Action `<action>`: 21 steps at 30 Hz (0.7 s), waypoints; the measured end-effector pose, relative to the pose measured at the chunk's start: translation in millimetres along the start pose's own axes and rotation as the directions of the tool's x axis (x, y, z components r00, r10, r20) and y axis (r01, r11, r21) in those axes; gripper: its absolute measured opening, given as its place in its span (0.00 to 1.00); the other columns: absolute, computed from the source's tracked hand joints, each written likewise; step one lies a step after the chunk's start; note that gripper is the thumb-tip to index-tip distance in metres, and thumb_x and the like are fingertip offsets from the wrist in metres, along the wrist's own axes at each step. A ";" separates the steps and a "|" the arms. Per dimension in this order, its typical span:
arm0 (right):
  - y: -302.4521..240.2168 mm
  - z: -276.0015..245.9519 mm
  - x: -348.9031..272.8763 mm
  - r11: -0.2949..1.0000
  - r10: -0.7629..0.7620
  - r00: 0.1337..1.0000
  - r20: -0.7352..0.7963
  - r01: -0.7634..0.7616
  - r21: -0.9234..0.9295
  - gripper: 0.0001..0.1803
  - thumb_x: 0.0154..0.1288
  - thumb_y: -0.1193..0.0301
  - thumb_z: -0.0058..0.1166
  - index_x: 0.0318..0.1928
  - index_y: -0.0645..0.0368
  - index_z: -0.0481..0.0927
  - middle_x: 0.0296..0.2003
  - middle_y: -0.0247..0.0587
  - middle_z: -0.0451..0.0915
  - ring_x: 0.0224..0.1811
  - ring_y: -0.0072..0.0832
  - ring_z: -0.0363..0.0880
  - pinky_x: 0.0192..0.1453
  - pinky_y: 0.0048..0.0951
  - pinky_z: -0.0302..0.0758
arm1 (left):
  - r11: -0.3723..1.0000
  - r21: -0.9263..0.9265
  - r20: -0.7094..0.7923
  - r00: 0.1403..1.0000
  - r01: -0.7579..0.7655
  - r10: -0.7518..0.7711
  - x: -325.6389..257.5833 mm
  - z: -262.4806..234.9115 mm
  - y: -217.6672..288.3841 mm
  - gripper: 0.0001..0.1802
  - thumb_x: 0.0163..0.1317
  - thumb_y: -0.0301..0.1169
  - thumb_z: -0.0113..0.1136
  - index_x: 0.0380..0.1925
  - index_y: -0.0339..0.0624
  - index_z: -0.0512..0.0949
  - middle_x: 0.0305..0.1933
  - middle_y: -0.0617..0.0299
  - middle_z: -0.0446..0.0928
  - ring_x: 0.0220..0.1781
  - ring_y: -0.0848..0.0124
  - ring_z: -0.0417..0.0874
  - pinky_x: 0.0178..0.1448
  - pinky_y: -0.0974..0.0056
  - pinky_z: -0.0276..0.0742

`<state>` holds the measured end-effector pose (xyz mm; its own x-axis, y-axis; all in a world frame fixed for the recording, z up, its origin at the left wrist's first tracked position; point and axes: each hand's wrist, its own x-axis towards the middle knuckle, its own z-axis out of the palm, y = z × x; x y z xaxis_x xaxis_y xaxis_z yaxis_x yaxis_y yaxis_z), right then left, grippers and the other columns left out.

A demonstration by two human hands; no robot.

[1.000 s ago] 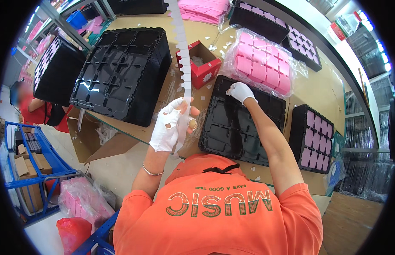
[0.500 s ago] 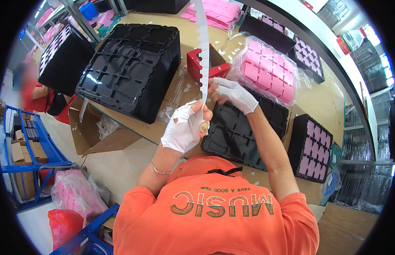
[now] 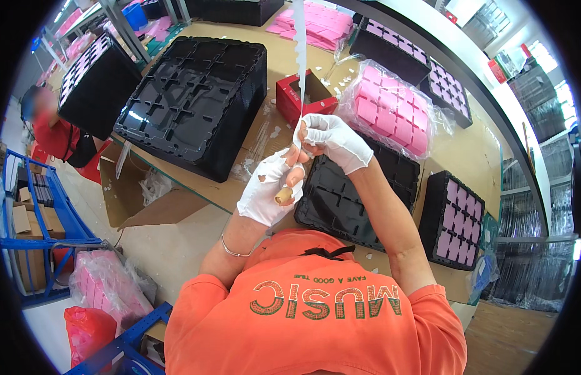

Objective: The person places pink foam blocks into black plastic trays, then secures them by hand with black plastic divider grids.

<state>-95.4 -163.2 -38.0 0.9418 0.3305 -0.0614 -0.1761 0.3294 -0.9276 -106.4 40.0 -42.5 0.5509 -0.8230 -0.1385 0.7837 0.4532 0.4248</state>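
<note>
Both my hands wear white gloves with the fingertips bare. My left hand (image 3: 270, 187) is closed on the lower end of a long white strip with a notched edge (image 3: 300, 53), which rises up past the top of the view. Just above it, my right hand (image 3: 337, 142) is closed, its thumb and fingers pinching the same strip. A tan, tube-like piece (image 3: 283, 196) shows at a lower finger of my left hand; whether it is a finger cover, I cannot tell. Behind the strip stands an open red box (image 3: 289, 103). Under my right forearm lies a black tray (image 3: 337, 203).
Left stands a tall stack of black trays (image 3: 190, 94). Bagged pink foam (image 3: 390, 109) lies beyond my right hand. Black trays with pink inserts (image 3: 459, 219) stand at right. White scraps litter the table (image 3: 253, 131). A person in red (image 3: 56, 134) is at far left.
My right hand has come in from just right of the strip and now pinches it above my left hand. The strip has turned to show more of its edge.
</note>
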 end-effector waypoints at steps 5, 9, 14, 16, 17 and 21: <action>-15.0 -1.0 -11.5 0.955 0.172 0.963 -0.208 -0.215 -0.203 0.10 0.64 0.64 0.62 0.36 0.58 0.81 0.26 0.27 0.75 0.23 0.13 0.67 0.25 0.16 0.60 | 0.886 0.464 -0.294 0.937 -0.030 0.186 -3.7 3.2 5.7 0.14 0.69 0.40 0.57 0.38 0.39 0.78 0.15 0.65 0.72 0.09 0.79 0.66 0.14 0.74 0.58; -13.0 -4.3 -38.8 0.896 0.207 0.908 -0.364 -0.326 -0.302 0.09 0.63 0.64 0.62 0.33 0.56 0.80 0.26 0.24 0.74 0.24 0.11 0.67 0.26 0.14 0.62 | 0.743 0.663 -0.286 0.883 -0.098 0.372 -6.1 -5.9 16.9 0.12 0.68 0.37 0.59 0.38 0.37 0.79 0.24 0.60 0.79 0.17 0.77 0.75 0.19 0.73 0.66; 67.4 -23.9 -89.4 0.496 0.320 0.872 -0.370 -0.487 -0.719 0.16 0.60 0.59 0.61 0.32 0.61 0.82 0.26 0.38 0.81 0.27 0.26 0.76 0.35 0.31 0.73 | 0.731 0.664 -0.202 0.903 -0.158 0.379 4.2 -22.9 33.5 0.14 0.66 0.29 0.61 0.47 0.32 0.79 0.42 0.57 0.83 0.33 0.73 0.83 0.38 0.69 0.80; 104.4 -18.8 -98.7 0.411 0.342 0.826 -0.448 -0.560 -0.720 0.18 0.59 0.57 0.61 0.33 0.62 0.82 0.28 0.46 0.82 0.33 0.37 0.81 0.40 0.36 0.74 | 0.774 0.625 -0.225 0.927 -0.099 0.300 8.4 -25.7 37.7 0.15 0.66 0.32 0.61 0.47 0.33 0.78 0.38 0.59 0.81 0.31 0.75 0.81 0.32 0.72 0.75; 114.6 -12.9 -98.8 0.349 0.339 0.805 -0.486 -0.588 -0.730 0.17 0.60 0.57 0.60 0.32 0.61 0.83 0.31 0.48 0.84 0.38 0.43 0.82 0.41 0.38 0.74 | 0.776 0.624 -0.231 0.926 -0.095 0.299 8.9 -24.8 36.8 0.15 0.66 0.32 0.61 0.47 0.33 0.78 0.38 0.59 0.81 0.31 0.75 0.81 0.32 0.72 0.75; 131.9 7.0 -97.1 0.074 0.155 0.816 -0.556 -0.571 -0.817 0.15 0.60 0.60 0.59 0.37 0.60 0.81 0.37 0.52 0.84 0.41 0.50 0.82 0.45 0.44 0.76 | 0.799 0.596 -0.272 0.917 -0.078 0.292 11.2 -18.2 28.6 0.19 0.67 0.40 0.61 0.47 0.35 0.78 0.28 0.62 0.79 0.22 0.77 0.78 0.21 0.74 0.64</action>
<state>-212.1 -145.6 -151.8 0.9008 -0.1711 -0.3991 -0.3169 -0.8874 -0.3348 -72.6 49.9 -48.2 0.8120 -0.5292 -0.2463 0.4125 0.2218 0.8835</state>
